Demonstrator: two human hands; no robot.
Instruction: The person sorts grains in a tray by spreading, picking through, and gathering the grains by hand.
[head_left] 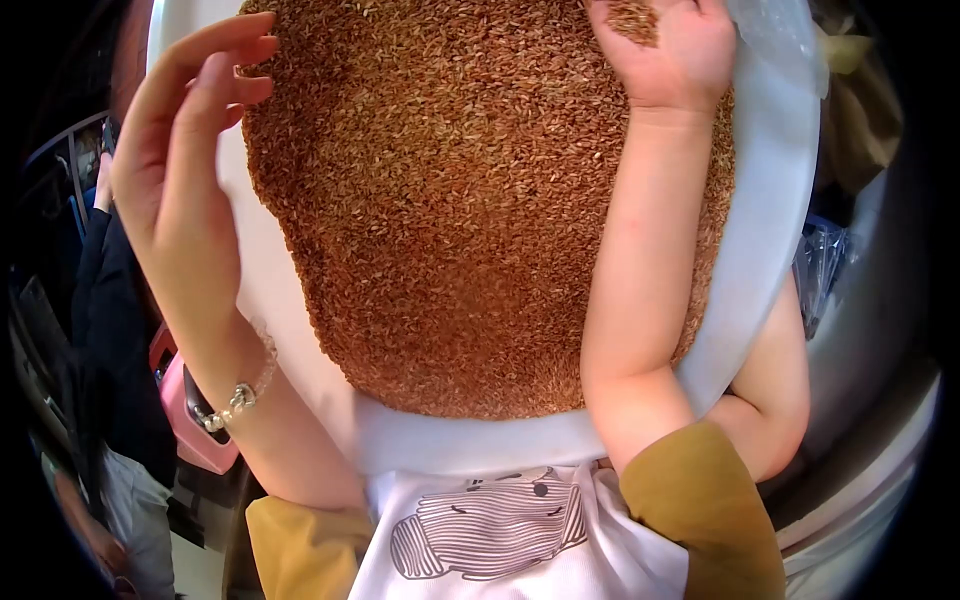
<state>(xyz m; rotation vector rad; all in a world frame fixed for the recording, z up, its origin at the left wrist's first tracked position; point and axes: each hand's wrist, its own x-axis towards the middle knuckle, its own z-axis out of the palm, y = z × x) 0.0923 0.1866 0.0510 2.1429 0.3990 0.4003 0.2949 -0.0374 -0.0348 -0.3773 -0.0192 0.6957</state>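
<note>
A large white basin (560, 440) in front of me holds a wide bed of reddish-brown rice grains (440, 220). At the left rim, my left hand (190, 160) has its fingers stretched out and slightly curled, tips over the rice's edge. Nothing shows in it, and whether the tips touch the grains I cannot tell. My right hand (685, 60) lies palm up at the far right, over the rice, with a small heap of rice grains (633, 22) on the palm. Its fingertips are cut off by the frame's top. A beaded bracelet (240, 398) circles my left wrist.
Clear plastic (780, 40) lies at the basin's upper right, with a brown paper-like bag (860, 120) beyond. A pink plastic object (195, 420) stands left. A person in dark clothing (115, 330) is further left. A bare limb (775, 390) shows right of the basin.
</note>
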